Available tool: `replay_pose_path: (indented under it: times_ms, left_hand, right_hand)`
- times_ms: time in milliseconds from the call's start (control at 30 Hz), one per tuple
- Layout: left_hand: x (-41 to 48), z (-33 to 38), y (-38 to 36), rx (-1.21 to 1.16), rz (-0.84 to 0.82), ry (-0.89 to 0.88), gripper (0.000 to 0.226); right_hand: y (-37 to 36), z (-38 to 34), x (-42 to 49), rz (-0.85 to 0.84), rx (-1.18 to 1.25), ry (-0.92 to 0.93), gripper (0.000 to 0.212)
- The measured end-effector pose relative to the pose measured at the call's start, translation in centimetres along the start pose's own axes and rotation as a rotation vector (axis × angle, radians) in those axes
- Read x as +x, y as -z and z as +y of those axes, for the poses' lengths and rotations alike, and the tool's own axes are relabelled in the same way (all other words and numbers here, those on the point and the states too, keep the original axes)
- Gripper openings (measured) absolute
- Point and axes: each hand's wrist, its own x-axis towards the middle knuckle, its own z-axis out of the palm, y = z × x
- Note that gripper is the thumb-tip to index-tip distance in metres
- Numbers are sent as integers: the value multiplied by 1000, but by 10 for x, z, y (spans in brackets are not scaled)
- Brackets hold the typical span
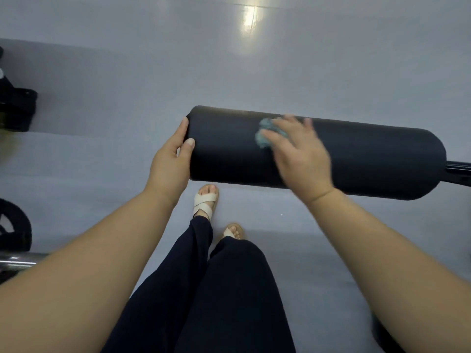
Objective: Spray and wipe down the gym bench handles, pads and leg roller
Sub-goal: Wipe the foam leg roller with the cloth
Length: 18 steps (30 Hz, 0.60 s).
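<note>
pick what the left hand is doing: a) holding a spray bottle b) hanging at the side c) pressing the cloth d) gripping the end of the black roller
d: the left hand clasps the end of the leg roller, while the right hand presses the blue cloth onto it.

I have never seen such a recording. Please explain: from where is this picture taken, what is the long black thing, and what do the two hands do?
There is no machine here. One camera, worn on a person's head, looks down at their own arms. The long black cylinder is the padded leg roller of a gym bench, mounted on a metal bar at its right end. The left hand grips its left end. The right hand, blurred, presses a blue-green cloth on its top. Below are the grey floor and sandalled feet.
</note>
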Motion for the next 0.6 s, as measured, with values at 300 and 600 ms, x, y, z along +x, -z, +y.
replay_pose_path:
  times_ms: [300,600]
  left_hand:
    - [-23,-16,-8,72,136,-31,49]
    - [-10,-4,-4,177,154,10,24]
  right_hand:
    - [11,-21,11,28,107,-549,31]
    - [-31,-113,86,-293,250,-154,30]
